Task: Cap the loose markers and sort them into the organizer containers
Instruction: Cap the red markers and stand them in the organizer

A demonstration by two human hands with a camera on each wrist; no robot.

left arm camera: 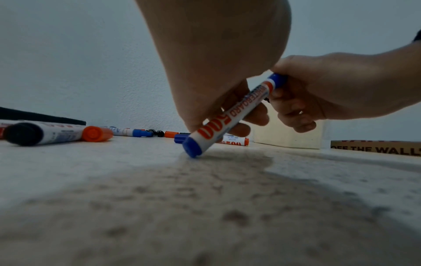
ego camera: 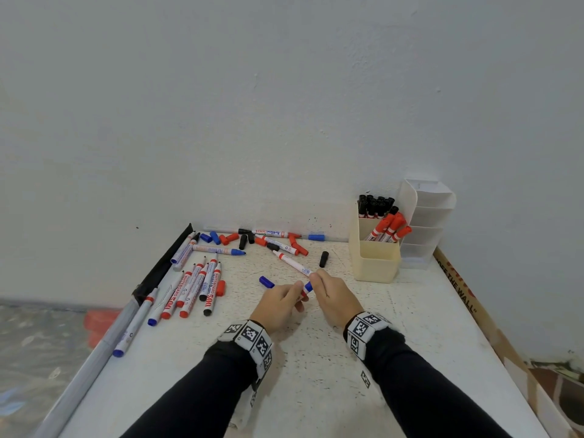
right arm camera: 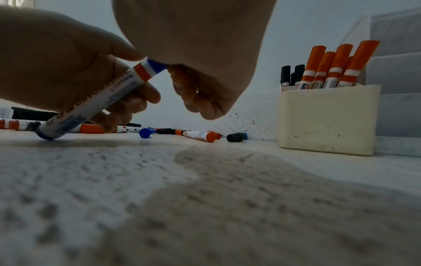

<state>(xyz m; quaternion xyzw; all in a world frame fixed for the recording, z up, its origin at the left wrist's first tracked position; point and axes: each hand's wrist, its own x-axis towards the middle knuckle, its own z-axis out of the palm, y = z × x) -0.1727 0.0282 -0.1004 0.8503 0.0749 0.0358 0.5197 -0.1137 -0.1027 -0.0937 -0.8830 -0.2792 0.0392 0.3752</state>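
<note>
blue cap going on, butt end braced

both wrists sit low over the speckled white worktop (ego camera: 316, 358). left hand (ego camera: 279, 303) grips the blue marker (left arm camera: 224, 115) by its barrel, tilted, butt on the surface; right hand (ego camera: 331, 295) pinches the blue cap (left arm camera: 278, 80) at its tip. pushed crooked, the cap may jam or the butt skid. cream organizer (ego camera: 374, 263) stands near, by a white wall.

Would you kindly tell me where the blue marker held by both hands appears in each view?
Head: blue marker at centre, between the two hands.
Left wrist: centre, tilted, butt end touching the table.
Right wrist: upper left, slanting down leftward.
Shared landmark: cream container.
</note>
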